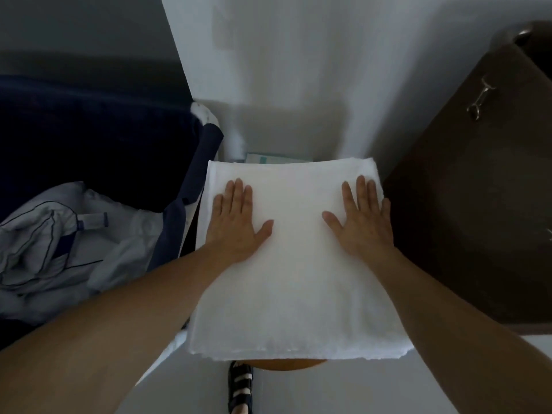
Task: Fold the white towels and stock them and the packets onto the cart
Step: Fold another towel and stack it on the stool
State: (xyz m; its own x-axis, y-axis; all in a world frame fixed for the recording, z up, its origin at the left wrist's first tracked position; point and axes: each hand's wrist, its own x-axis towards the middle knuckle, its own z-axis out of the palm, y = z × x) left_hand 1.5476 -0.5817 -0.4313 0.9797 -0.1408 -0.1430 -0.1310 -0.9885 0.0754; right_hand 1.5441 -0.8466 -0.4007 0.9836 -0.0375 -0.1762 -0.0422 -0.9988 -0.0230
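While both of our hands lay flat on the folded white towel (298, 279), we judged how it would handle. Our left hand (236, 218) pressed on its far left part and our right hand (363, 218) on its far right part. Each had the palm down and the fingers straight and a little spread, gripping nothing.

The towel lay directly in front of us, folded into a thick rectangle of several layers. It covered almost all of what carried it, so we could not say for sure that this was the top of the cart. A packet with green print (268, 159) showed just behind its far edge. Its left edge ran beside a dark blue laundry bag (206, 144) that held crumpled pale linen (59, 249), and its right edge came close to a brown cabinet (478, 204). Its near edge stood above our sandalled foot (240, 386).

We judged the towel to be soft, light and not fragile, but limp: taken by one corner, it would open and lose its fold. Its surface did not look slippery. To move it, we thought it best to slide a hand under the left edge and a hand under the right edge, catching all layers together, and to lift it flat.
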